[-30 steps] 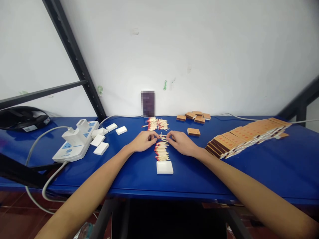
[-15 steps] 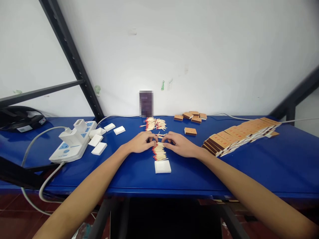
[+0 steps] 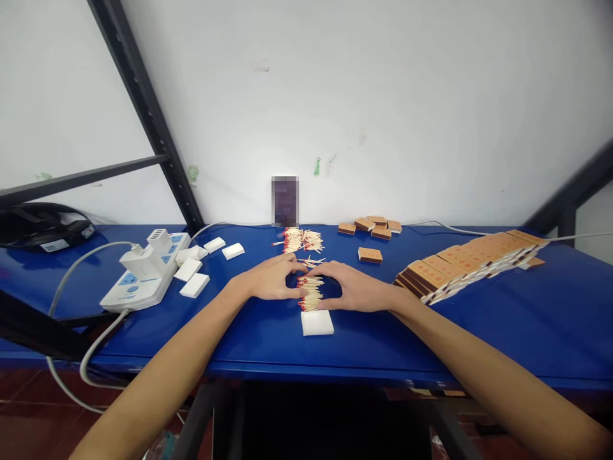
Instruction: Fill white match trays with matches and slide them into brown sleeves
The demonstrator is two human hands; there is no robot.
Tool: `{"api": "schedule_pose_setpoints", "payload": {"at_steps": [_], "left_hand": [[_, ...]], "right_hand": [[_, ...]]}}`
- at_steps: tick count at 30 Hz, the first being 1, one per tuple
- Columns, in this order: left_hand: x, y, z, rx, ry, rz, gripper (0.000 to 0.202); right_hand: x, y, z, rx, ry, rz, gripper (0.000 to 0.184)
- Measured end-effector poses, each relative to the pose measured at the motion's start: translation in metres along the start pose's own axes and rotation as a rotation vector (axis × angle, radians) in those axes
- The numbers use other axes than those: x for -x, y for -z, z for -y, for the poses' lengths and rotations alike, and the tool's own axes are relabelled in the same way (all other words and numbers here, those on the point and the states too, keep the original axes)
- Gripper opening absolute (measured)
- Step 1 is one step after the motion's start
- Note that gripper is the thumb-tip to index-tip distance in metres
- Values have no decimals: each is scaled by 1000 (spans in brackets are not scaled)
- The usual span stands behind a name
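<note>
A row of matchsticks (image 3: 311,295), red heads to the left, lies on the blue table in front of me. My left hand (image 3: 275,278) curves round its head side, thumb and fingers spread apart, the thumb tip at the red heads. On the other side, my right hand (image 3: 352,287) also has thumb and fingers wide apart, its fingertips at the far end of the row and its thumb near the close end. A white tray-like box (image 3: 317,322) lies just below the row. Beyond the hands are a few loose matches (image 3: 313,261) and a larger match pile (image 3: 304,240).
Stacked matchboxes (image 3: 472,259) stand at the right, with more matchboxes (image 3: 378,225) near the wall and a single matchbox (image 3: 370,255) closer. At left are several white box pieces (image 3: 194,285), a power strip (image 3: 143,291) with cables and a black headset (image 3: 43,230).
Both hands have opened wider, thumbs moving toward me along the match row. Before, the fingertips were bunched at its far end. The view has shifted slightly.
</note>
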State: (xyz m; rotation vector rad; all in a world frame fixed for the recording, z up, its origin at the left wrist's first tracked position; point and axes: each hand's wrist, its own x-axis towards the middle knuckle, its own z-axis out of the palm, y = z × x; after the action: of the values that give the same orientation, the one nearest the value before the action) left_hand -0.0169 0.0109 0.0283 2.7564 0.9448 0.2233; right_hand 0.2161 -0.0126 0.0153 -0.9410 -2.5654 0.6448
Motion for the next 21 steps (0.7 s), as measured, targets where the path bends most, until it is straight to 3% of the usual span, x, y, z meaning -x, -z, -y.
{"api": "schedule_pose_setpoints", "payload": {"at_steps": [7,21], "left_hand": [[1,0,-4,-30,17,18,46],[-2,-1,-7,-26,33,-3,59]], "right_hand": [[1,-2,-2,2,0,5,66],[-7,-12,-6,60,50,-161,36]]}}
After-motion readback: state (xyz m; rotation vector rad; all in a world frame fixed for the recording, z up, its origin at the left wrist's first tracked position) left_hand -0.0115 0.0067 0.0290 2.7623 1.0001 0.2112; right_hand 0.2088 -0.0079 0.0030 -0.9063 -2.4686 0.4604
